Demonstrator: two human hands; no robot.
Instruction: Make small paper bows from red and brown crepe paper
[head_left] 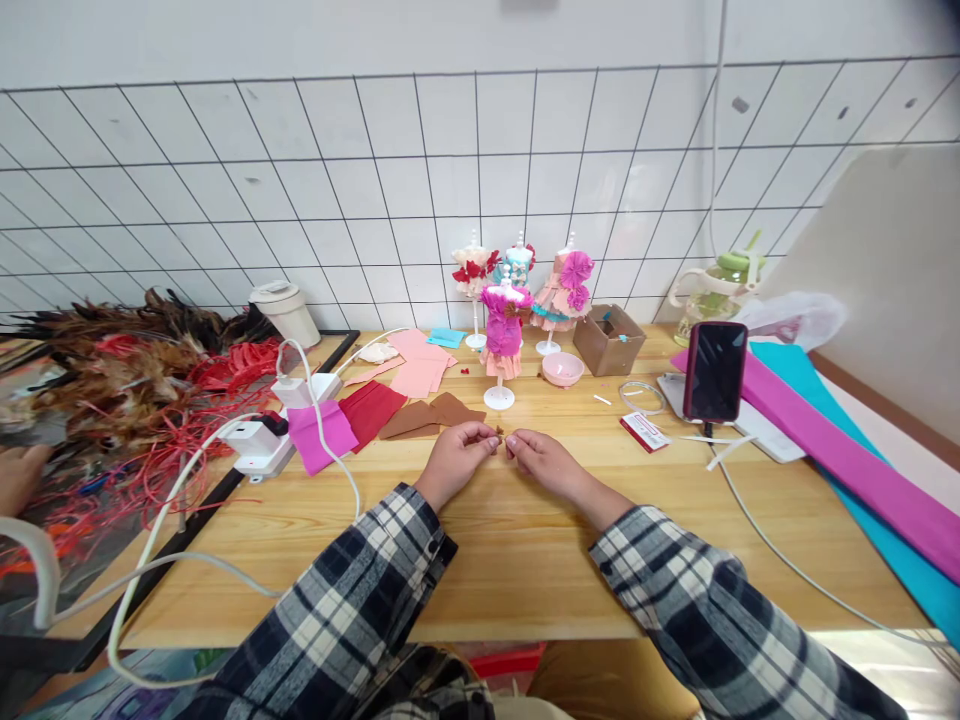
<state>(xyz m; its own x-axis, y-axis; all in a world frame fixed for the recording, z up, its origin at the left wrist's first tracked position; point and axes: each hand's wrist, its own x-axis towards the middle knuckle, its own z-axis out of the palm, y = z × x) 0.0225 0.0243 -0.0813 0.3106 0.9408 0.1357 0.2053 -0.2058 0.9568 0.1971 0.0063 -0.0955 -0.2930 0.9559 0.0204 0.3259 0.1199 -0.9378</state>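
My left hand (459, 462) pinches a small brown piece (499, 431), perhaps crumpled paper; it is too small to make out its shape. Close beside it, my right hand (546, 464) is closed, thumb against forefinger, and what lies between those fingertips is hidden. Just beyond both hands stands a miniature dress form (504, 335) on a white round base, in a magenta top with a brown trim and a peach ruffled skirt. Brown paper pieces (411, 420) lie to the left of my left hand, beside red paper (370, 413) and magenta paper (322, 437).
Several more dressed forms (556, 295) stand behind, near a pink bowl (562, 369) and a cardboard box (611, 345). A phone (715, 372) stands at right by long paper strips (832, 430). Power strips (262, 448) with cables lie left, beside feathers (142, 350) and another person's hand (22, 480).
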